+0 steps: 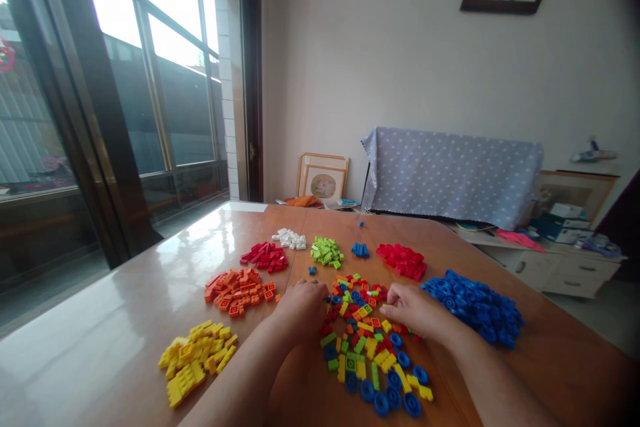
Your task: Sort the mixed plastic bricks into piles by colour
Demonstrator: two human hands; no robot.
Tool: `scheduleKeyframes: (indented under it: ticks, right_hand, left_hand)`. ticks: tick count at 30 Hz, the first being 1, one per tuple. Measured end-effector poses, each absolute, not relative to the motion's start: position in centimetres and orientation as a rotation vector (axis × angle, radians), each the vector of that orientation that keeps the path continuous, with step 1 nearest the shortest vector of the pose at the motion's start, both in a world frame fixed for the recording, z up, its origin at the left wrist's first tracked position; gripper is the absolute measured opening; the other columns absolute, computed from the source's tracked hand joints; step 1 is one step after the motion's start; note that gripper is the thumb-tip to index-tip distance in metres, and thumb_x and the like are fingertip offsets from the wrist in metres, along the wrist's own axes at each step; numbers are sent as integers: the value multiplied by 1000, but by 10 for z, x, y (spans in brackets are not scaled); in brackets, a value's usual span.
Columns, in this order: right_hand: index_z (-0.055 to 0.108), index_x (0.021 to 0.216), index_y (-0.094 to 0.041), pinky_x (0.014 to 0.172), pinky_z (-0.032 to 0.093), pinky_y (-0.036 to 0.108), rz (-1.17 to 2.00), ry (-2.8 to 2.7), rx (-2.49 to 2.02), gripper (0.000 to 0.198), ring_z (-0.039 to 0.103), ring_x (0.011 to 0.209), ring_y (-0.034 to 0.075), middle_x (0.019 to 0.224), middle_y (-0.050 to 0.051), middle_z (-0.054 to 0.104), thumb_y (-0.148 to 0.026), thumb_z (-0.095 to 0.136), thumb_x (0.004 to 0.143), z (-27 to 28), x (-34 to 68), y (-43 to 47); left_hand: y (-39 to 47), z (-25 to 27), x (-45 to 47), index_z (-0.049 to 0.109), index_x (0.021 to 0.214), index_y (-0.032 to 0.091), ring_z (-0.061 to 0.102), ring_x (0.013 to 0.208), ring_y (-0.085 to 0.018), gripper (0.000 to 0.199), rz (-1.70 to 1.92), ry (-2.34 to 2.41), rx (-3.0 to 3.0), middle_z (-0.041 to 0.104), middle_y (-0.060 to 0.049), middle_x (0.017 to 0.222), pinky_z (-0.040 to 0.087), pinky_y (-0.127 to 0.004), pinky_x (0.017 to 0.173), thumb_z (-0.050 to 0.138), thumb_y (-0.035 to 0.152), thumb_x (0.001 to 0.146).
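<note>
A mixed pile of toy building bricks [370,347] in red, yellow, green, orange and blue lies spread between my hands. My left hand [305,307] rests at the pile's left edge, fingers curled downward and mostly hidden behind its back. At the upper right edge is my right hand [413,310], bent with thumb and fingers close together. Whatever either hand grips is too small or hidden to make out. Blue round pieces [381,403] lie along the pile's near side. Beyond the left hand sits a small blue piece [313,270].
Sorted heaps ring the pile on the wooden table [145,307]: yellow bricks [195,357], orange bricks [237,290], dark red bricks [265,257], white bricks [290,239], lime bricks [327,251], a few blue bricks [360,250], red bricks [401,260] and a large blue heap [475,307].
</note>
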State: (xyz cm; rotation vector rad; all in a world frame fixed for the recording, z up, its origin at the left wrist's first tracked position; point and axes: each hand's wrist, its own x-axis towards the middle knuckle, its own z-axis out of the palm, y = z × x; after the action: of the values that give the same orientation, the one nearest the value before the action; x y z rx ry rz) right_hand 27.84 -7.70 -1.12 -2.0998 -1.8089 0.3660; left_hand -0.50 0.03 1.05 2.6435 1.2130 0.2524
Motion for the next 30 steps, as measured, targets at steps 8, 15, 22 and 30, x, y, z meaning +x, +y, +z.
scheduleKeyframes:
  ticks: [8,15,22,30]
  right_hand:
    - [64,80,-20,54,28,23,388,-1796,-1990,7,53,62,13,65,-3,61,-25,60,78,-25,280,-70]
    - [66,90,-20,57,35,24,395,-1785,-1784,14,55,65,14,69,-3,60,-28,58,81,-22,261,-72]
    - [64,95,-21,61,40,25,383,-1863,-1635,14,55,68,15,76,-1,62,-30,56,87,5,209,-86]
    - [61,93,-22,62,42,25,286,-1896,-1532,10,57,67,16,74,-1,62,-27,54,88,9,190,-93]
  left_hand:
    - [-4,15,-5,67,95,22,63,100,-27,20,265,1210,2622,69,-11,107,50,-36,82,54,18,80]
    - [-12,20,-1,68,94,23,64,95,-24,18,468,1103,2607,69,-9,101,47,-32,80,54,21,83]
    - [-22,12,14,66,97,20,61,77,-16,20,712,804,2164,69,-3,87,43,-23,63,55,36,89]
    - [-23,-5,30,58,94,17,58,66,-10,23,852,777,1701,65,0,77,40,-18,56,70,24,75]
